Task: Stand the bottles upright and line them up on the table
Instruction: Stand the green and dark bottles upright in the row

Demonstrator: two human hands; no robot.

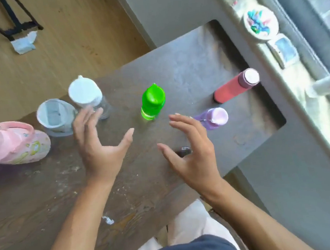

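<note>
Both my hands, left (101, 149) and right (192, 152), hover released; reaching carelessly, I may topple the green bottle (153, 102) between them.

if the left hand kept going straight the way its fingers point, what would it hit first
Probably the white-lidded bottle: the left hand has its fingertips already overlapping the bottle's base, though the gap in depth is unclear.

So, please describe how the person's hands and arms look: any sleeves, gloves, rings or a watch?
The left hand and right hand are bare, without gloves. Both forearms are uncovered as far as the picture shows, so no sleeves appear. I see no watch, bracelet or ring, though the picture is slightly blurred.
</note>
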